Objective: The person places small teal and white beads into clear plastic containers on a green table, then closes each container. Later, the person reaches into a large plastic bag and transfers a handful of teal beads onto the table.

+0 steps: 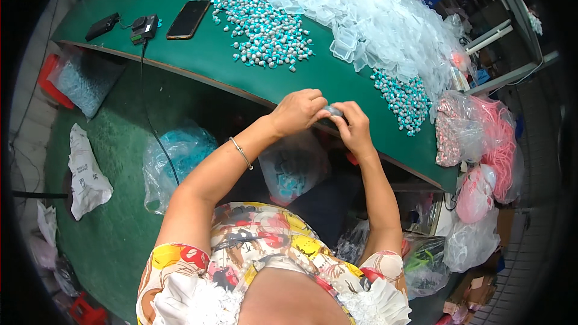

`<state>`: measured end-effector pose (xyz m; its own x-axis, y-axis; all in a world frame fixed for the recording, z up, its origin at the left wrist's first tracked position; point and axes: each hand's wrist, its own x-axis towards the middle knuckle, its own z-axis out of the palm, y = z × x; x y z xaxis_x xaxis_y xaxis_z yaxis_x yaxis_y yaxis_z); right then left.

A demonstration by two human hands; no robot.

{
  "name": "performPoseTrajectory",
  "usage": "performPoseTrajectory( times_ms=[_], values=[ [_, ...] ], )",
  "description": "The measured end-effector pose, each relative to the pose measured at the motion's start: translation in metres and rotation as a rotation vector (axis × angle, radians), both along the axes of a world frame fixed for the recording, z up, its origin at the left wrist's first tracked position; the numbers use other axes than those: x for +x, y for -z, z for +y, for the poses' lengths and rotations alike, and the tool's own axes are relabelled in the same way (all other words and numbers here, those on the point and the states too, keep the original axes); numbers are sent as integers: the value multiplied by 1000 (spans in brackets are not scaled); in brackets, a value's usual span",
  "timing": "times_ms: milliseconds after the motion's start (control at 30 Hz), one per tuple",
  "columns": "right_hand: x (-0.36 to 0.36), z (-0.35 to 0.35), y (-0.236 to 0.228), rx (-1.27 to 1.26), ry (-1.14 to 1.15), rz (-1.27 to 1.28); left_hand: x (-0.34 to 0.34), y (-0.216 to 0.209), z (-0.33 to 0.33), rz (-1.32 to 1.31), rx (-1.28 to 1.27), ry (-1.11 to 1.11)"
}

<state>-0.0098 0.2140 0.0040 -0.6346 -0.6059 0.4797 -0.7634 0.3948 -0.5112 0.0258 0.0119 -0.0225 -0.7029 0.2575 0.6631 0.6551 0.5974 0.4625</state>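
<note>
Just over the table's front edge, my two hands meet with their fingers closed. My left hand, with a bangle on its wrist, and my right hand both pinch a small greyish, shiny piece. The fingers cover part of it, and its kind is not plain. Beyond my left hand lies a pile of small grey-and-turquoise pieces on the green table. A smaller pile of the same pieces is to the right of my right hand.
A large heap of clear plastic cases covers the table's far side. A phone and a small black device with a cable lie at left. Bags with pink cords crowd the right end. A bag of turquoise pieces sits below the table.
</note>
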Motion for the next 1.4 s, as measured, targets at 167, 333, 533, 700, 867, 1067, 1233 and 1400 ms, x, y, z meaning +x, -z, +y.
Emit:
performPoseTrajectory(
  times_ms=[167,333,533,700,867,1067,1233,1400],
  values=[
    [-5,-7,-13,24,-35,-283,2,1,-5,-100,130,-35],
    [-81,-24,-24,-49,106,341,31,-6,11,-101,121,-86],
    [-145,-13,-5,156,472,268,61,25,40,-204,-115,37],
    [-122,3,-9,16,467,253,55,24,28,-148,-86,43],
    [-54,14,-5,-2,483,48,1,-24,-25,36,-83,-456],
    [-18,2,-1,73,440,-62,-39,-8,-49,-115,-283,-673],
    [-81,37,1,71,583,118,-37,-11,-35,-195,-208,-648],
    [-128,31,4,351,690,425,-37,-9,-30,-174,-89,-613]
  ],
)
